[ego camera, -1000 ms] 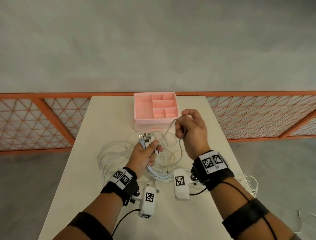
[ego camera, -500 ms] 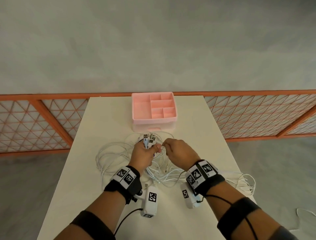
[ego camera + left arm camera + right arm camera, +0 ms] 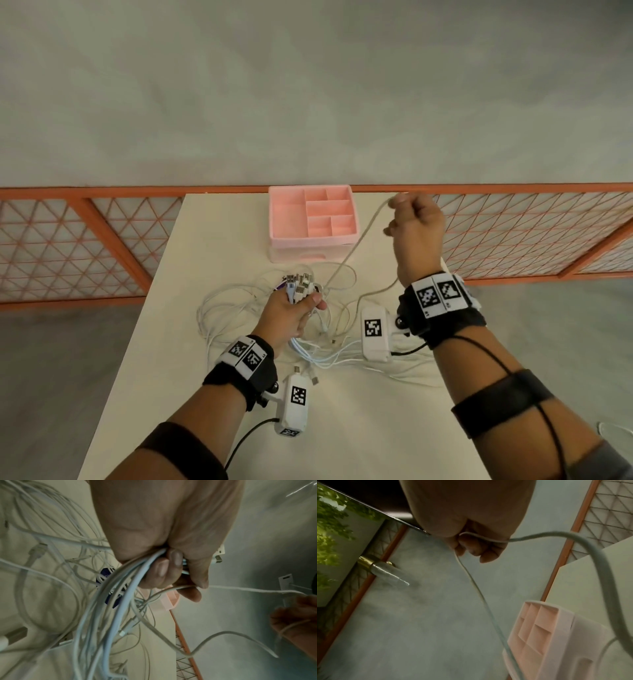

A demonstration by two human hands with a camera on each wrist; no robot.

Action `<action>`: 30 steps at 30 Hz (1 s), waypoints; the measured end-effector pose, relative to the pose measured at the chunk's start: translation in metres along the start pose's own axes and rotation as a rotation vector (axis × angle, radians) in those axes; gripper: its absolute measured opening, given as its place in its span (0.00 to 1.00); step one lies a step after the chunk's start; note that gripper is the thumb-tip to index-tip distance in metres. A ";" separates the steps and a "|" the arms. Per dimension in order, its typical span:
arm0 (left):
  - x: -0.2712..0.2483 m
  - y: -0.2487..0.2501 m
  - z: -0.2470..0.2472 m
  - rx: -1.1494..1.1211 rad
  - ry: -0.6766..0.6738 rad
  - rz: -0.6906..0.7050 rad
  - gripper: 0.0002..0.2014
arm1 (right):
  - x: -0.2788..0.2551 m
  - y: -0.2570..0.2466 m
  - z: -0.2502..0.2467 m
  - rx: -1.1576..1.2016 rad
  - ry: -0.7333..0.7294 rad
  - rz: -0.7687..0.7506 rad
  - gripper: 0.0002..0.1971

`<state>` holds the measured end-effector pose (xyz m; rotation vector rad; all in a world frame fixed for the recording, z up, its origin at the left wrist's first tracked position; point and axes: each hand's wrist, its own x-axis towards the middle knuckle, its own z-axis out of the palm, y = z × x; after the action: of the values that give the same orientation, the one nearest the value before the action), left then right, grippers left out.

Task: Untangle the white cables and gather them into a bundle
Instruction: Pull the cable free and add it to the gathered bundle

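Left hand (image 3: 163, 524) grips a bunch of white cables (image 3: 109, 608) in its fist — fingers curled round them. One single cable (image 3: 240, 588) is pinched between thumb and forefinger and runs taut to the right hand (image 3: 298, 622) at the frame edge. More loose cables (image 3: 42, 561) lie tangled on the pale worktop (image 3: 159, 649) below — a USB plug (image 3: 16, 634) at far left. Pink organiser (image 3: 169, 600) corner behind the fingers.

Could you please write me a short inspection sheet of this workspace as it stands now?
Surface: cream table, mostly bare near the person.
Job's things: white cables tangled mid-table.
Clutter: pink organizer at the far edge, compartments looking bare.
Grippers: left hand grips a cluster of plug ends; right hand, raised, holds one cable.
Cables: that strand runs between the two hands.
Surroundings: orange lattice railing, grey floor.
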<state>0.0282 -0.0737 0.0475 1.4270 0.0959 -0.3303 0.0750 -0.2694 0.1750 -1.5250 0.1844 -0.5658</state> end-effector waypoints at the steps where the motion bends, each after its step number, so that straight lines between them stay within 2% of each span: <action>1: -0.001 0.000 0.000 0.004 0.015 -0.014 0.11 | 0.004 0.001 -0.005 -0.002 0.043 0.004 0.13; 3: -0.001 -0.003 -0.004 -0.011 0.048 -0.010 0.11 | 0.010 0.009 -0.014 -0.100 0.066 0.031 0.10; 5: 0.000 -0.004 -0.005 -0.034 0.083 -0.022 0.12 | 0.015 0.025 -0.025 -0.406 -0.022 0.086 0.09; 8: 0.000 -0.001 -0.003 -0.039 0.081 -0.016 0.12 | 0.004 0.047 -0.031 -1.012 -0.273 0.178 0.22; 9: -0.001 0.002 -0.001 -0.025 0.080 -0.006 0.11 | -0.005 0.050 -0.030 -1.104 -0.345 0.133 0.27; 11: 0.000 0.007 0.003 -0.007 0.073 0.018 0.10 | -0.024 0.053 -0.023 -1.040 -0.514 -0.081 0.32; 12: 0.001 0.007 0.005 0.002 0.077 0.034 0.11 | -0.032 0.054 -0.019 -0.977 -0.630 -0.173 0.30; 14: 0.002 0.008 0.007 0.018 0.081 0.066 0.13 | -0.045 0.060 -0.009 -0.930 -0.867 -0.224 0.21; 16: 0.005 0.008 0.005 0.008 0.070 0.068 0.13 | -0.052 0.064 0.000 -0.913 -0.972 -0.191 0.11; 19: 0.002 0.009 0.003 -0.037 0.057 0.066 0.15 | -0.048 0.062 0.005 -0.825 -0.950 -0.143 0.09; 21: 0.002 0.006 -0.001 -0.056 0.060 0.051 0.15 | -0.042 0.057 0.006 -0.753 -0.863 -0.141 0.08; 27: 0.000 -0.002 -0.013 -0.081 0.054 0.012 0.15 | -0.005 0.029 0.005 -0.382 -0.273 -0.115 0.07; 28: 0.000 -0.005 -0.014 -0.074 0.061 0.002 0.15 | 0.003 0.026 0.001 -0.358 -0.200 -0.104 0.07; 30: 0.000 -0.010 -0.015 -0.068 0.073 -0.016 0.14 | 0.014 0.024 -0.006 -0.373 -0.148 -0.090 0.08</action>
<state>0.0272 -0.0598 0.0357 1.3719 0.1768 -0.2851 0.0896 -0.2820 0.1540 -1.9386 0.1110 -0.5055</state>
